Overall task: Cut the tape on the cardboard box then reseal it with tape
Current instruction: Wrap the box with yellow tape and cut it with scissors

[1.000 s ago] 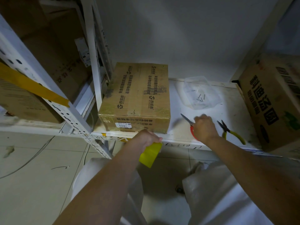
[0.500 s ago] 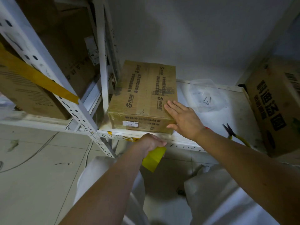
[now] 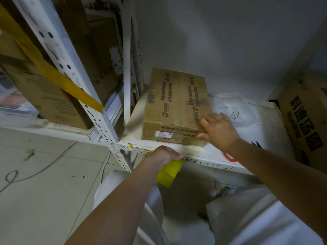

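Note:
A brown cardboard box (image 3: 175, 103) with black print and clear tape over its top seam sits on the white shelf (image 3: 208, 152). My right hand (image 3: 219, 129) lies on the box's near right corner, fingers spread over the top and thumb against the front face. My left hand (image 3: 165, 154) hangs below the shelf's front edge and grips a yellow tape roll (image 3: 169, 173). The red handles of the scissors (image 3: 229, 156) show on the shelf under my right forearm; the blades are hidden.
A clear plastic bag (image 3: 233, 108) with small screws lies right of the box. Pliers tips (image 3: 256, 144) peek past my right wrist. A large printed carton (image 3: 306, 121) stands at the far right. White slotted uprights (image 3: 99, 119) and more boxes fill the left shelves.
My right hand left the scissors on the shelf and came onto the box's near right corner. The box now sits farther right, clear of the upright. My left hand keeps the tape roll.

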`<action>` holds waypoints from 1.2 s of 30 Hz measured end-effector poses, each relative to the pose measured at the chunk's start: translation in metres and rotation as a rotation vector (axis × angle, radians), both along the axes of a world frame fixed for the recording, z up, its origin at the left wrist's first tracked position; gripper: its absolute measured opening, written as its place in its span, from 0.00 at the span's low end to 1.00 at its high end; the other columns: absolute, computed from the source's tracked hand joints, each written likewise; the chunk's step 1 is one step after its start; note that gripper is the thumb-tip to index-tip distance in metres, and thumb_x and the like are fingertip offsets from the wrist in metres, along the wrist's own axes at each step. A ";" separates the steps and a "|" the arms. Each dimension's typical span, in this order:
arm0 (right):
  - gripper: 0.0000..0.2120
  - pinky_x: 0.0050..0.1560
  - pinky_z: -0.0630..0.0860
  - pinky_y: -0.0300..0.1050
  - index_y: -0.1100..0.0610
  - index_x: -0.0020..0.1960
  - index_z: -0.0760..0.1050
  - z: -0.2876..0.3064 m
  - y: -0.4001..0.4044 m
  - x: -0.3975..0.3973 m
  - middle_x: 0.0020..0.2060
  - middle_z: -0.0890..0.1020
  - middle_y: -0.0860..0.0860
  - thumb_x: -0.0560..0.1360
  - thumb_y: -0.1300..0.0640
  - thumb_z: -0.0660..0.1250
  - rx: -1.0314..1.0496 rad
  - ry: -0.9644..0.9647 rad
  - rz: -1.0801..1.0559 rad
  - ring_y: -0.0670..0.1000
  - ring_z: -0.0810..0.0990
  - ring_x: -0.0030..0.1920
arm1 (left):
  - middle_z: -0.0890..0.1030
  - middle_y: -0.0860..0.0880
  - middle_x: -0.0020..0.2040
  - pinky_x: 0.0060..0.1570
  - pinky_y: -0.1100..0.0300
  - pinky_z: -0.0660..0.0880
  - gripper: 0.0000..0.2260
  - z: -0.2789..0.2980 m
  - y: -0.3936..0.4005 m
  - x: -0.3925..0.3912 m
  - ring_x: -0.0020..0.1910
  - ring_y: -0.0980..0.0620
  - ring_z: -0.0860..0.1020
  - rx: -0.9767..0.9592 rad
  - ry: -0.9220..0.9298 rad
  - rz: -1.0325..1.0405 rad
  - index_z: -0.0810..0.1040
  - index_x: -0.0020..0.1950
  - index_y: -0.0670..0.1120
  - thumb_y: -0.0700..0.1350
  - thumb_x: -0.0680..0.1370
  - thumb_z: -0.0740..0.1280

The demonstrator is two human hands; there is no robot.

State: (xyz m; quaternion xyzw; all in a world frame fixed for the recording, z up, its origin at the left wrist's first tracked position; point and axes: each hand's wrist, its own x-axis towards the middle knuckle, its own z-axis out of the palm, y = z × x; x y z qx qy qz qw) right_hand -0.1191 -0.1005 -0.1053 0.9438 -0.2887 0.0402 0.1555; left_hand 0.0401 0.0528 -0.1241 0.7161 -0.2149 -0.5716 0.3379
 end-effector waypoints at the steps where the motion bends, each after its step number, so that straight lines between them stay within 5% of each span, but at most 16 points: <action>1: 0.24 0.65 0.68 0.59 0.55 0.57 0.75 0.005 -0.003 -0.006 0.58 0.78 0.54 0.72 0.38 0.62 -0.009 0.036 0.001 0.57 0.75 0.61 | 0.81 0.34 0.44 0.56 0.37 0.76 0.06 0.000 0.002 0.002 0.46 0.36 0.80 -0.009 0.001 0.008 0.79 0.39 0.41 0.39 0.70 0.75; 4: 0.23 0.70 0.59 0.61 0.54 0.63 0.73 0.016 -0.010 -0.017 0.64 0.75 0.52 0.74 0.41 0.64 0.013 0.108 -0.008 0.56 0.69 0.68 | 0.82 0.37 0.42 0.54 0.41 0.78 0.06 0.001 0.003 0.003 0.42 0.40 0.82 -0.054 0.018 0.015 0.79 0.40 0.42 0.39 0.71 0.75; 7: 0.25 0.67 0.64 0.59 0.55 0.62 0.76 0.018 -0.008 -0.016 0.61 0.78 0.52 0.74 0.39 0.62 0.031 0.052 -0.007 0.57 0.71 0.66 | 0.82 0.44 0.36 0.44 0.53 0.79 0.04 0.003 0.002 0.000 0.33 0.48 0.81 -0.127 0.058 0.032 0.79 0.40 0.44 0.40 0.74 0.72; 10: 0.23 0.50 0.71 0.50 0.55 0.49 0.81 0.019 0.011 -0.002 0.46 0.82 0.50 0.77 0.40 0.56 0.117 -0.261 0.079 0.54 0.74 0.50 | 0.81 0.45 0.45 0.61 0.48 0.72 0.05 0.009 0.001 -0.005 0.49 0.47 0.78 -0.237 0.046 0.071 0.79 0.39 0.48 0.43 0.75 0.71; 12: 0.27 0.43 0.70 0.46 0.57 0.42 0.81 0.026 0.026 0.016 0.39 0.81 0.52 0.77 0.36 0.55 0.486 -0.415 0.035 0.53 0.74 0.42 | 0.81 0.44 0.45 0.63 0.46 0.72 0.05 0.012 0.000 -0.007 0.50 0.46 0.78 -0.278 0.071 0.114 0.80 0.39 0.48 0.43 0.75 0.71; 14: 0.32 0.47 0.76 0.52 0.58 0.43 0.82 0.035 0.036 0.031 0.41 0.83 0.58 0.69 0.29 0.59 0.985 -0.426 -0.073 0.57 0.80 0.45 | 0.81 0.43 0.43 0.58 0.46 0.74 0.04 0.014 0.002 -0.008 0.47 0.45 0.78 -0.308 0.102 0.144 0.79 0.40 0.47 0.42 0.75 0.71; 17: 0.22 0.53 0.77 0.47 0.55 0.42 0.84 0.047 0.041 0.039 0.42 0.85 0.54 0.64 0.36 0.72 1.200 -0.338 -0.093 0.51 0.82 0.46 | 0.83 0.44 0.45 0.63 0.46 0.72 0.02 0.014 0.004 -0.008 0.52 0.43 0.79 -0.346 0.101 0.155 0.81 0.45 0.44 0.40 0.74 0.72; 19: 0.07 0.51 0.75 0.43 0.55 0.40 0.83 0.051 0.042 0.041 0.39 0.85 0.51 0.68 0.51 0.76 1.192 -0.333 -0.091 0.45 0.80 0.43 | 0.83 0.45 0.46 0.64 0.44 0.71 0.02 0.015 0.006 -0.006 0.54 0.42 0.79 -0.342 0.093 0.158 0.82 0.44 0.46 0.43 0.72 0.73; 21: 0.03 0.50 0.76 0.42 0.52 0.38 0.82 0.055 0.044 0.044 0.37 0.83 0.47 0.69 0.57 0.76 1.127 -0.308 -0.082 0.43 0.79 0.41 | 0.84 0.45 0.47 0.63 0.40 0.71 0.02 0.018 0.009 -0.005 0.57 0.39 0.79 -0.320 0.091 0.157 0.83 0.40 0.50 0.46 0.69 0.75; 25: 0.08 0.50 0.78 0.44 0.47 0.35 0.79 0.057 0.050 0.051 0.36 0.81 0.43 0.70 0.56 0.75 0.981 -0.276 -0.068 0.44 0.79 0.41 | 0.83 0.41 0.47 0.59 0.38 0.74 0.02 0.028 0.013 -0.004 0.52 0.36 0.81 -0.317 0.118 0.170 0.82 0.42 0.50 0.43 0.71 0.74; 28: 0.08 0.49 0.77 0.46 0.47 0.36 0.77 0.060 0.053 0.057 0.35 0.79 0.41 0.72 0.54 0.73 0.865 -0.309 -0.060 0.44 0.78 0.41 | 0.82 0.42 0.51 0.51 0.45 0.79 0.15 0.036 0.015 -0.003 0.42 0.43 0.82 -0.384 0.158 0.228 0.75 0.58 0.47 0.37 0.73 0.71; 30: 0.07 0.48 0.76 0.45 0.48 0.37 0.78 0.061 0.052 0.061 0.35 0.78 0.40 0.73 0.54 0.72 0.819 -0.335 -0.081 0.45 0.78 0.41 | 0.80 0.42 0.56 0.52 0.47 0.78 0.22 0.038 0.018 -0.001 0.49 0.44 0.82 -0.440 0.124 0.270 0.71 0.64 0.46 0.35 0.72 0.72; 36: 0.04 0.47 0.74 0.42 0.49 0.39 0.79 0.066 0.054 0.077 0.37 0.80 0.43 0.73 0.52 0.72 0.760 -0.350 -0.039 0.47 0.79 0.44 | 0.81 0.38 0.55 0.56 0.47 0.76 0.12 0.038 0.035 0.005 0.51 0.42 0.80 -0.338 -0.026 0.168 0.77 0.58 0.39 0.39 0.75 0.70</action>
